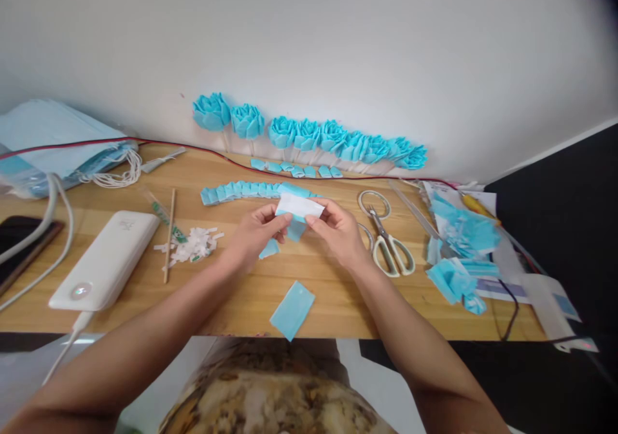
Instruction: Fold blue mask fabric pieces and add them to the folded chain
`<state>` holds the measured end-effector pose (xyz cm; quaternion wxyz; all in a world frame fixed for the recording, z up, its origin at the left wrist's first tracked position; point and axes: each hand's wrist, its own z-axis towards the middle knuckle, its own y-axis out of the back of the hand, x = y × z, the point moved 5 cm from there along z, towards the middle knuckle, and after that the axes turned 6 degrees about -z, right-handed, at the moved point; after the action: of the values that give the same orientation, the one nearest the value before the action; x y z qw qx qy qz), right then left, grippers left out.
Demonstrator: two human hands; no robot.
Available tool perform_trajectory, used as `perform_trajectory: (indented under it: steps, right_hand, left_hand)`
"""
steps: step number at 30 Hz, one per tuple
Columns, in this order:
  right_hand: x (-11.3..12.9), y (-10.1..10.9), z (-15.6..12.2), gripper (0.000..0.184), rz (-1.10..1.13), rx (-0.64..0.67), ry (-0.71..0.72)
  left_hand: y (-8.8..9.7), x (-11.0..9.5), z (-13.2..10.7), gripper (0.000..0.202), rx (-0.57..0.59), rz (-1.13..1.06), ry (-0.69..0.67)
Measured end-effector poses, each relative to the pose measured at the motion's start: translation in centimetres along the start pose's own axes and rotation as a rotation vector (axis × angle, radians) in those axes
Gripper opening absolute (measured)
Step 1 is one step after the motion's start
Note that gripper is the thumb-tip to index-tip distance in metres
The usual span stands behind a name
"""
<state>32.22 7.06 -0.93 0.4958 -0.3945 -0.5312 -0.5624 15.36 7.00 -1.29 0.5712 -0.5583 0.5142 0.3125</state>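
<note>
While both ends are pinched at once, one blue-and-white piece (298,207) is held above the desk (232,308), just in front of a row of folded blue pieces (236,191): its left end is taken between thumb and fingers of the left hand (257,233), its right end likewise by the right hand (340,233). Each grip is closed on the piece, presumably so that it is kept flat and level; whether one folded sheet or several layers are held cannot be told. Also listed: one loose blue rectangle (292,310), laid near the front edge, probably for easy reach; one small blue scrap (269,248), just beside the left hand; scissors (383,233), laid at right, handles turned frontward, likely for ready pick-up; white clippings (196,244), heaped at left, a wooden stick (169,237) laid over their left part; one white power bank (106,260), placed farther left, a cable (81,326) plugged in. At the back, blue flowers (332,136) appear to be leaned against the wall (309,35), seemingly so that the blooms are kept uncrushed.
</note>
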Motion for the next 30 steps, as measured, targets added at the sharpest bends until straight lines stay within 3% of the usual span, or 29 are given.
perform_trajectory:
  steps: [6, 10, 13, 18, 23, 26, 30]
  right_hand:
    - [-0.1, -0.1, 0.0, 0.035, 0.011, -0.034, -0.024]
    - [0.1, 0.0, 0.0, 0.035, 0.018, -0.057, -0.004]
    - [0.3, -0.3, -0.2, 0.034, 0.035, -0.037, 0.0]
    - [0.4, -0.7, -0.3, 0.029, 0.014, -0.029, 0.005]
    - [0.1, 0.6, 0.0, 0.031, -0.002, -0.097, 0.023]
    - [1.3, 1.5, 0.0, 0.03, -0.153, -0.134, 0.15]
    - [4.1, 1.3, -0.6, 0.038, -0.536, -0.099, 0.535]
  left_hand:
    - [0.2, -0.3, 0.0, 0.035, -0.061, -0.091, -0.04]
    - [-0.7, 0.1, -0.2, 0.061, -0.011, -0.26, 0.038]
    - [-1.2, 1.0, -0.4, 0.045, 0.07, -0.235, 0.138]
    - [-0.2, 1.7, -0.1, 0.037, -0.021, -0.159, 0.168]
    - [0.0, 0.9, 0.1, 0.034, -0.03, -0.104, 0.157]
    - [0.2, 0.2, 0.2, 0.033, -0.054, -0.105, 0.12]
    - [0.3, -0.1, 0.2, 0.035, -0.037, -0.145, 0.106]
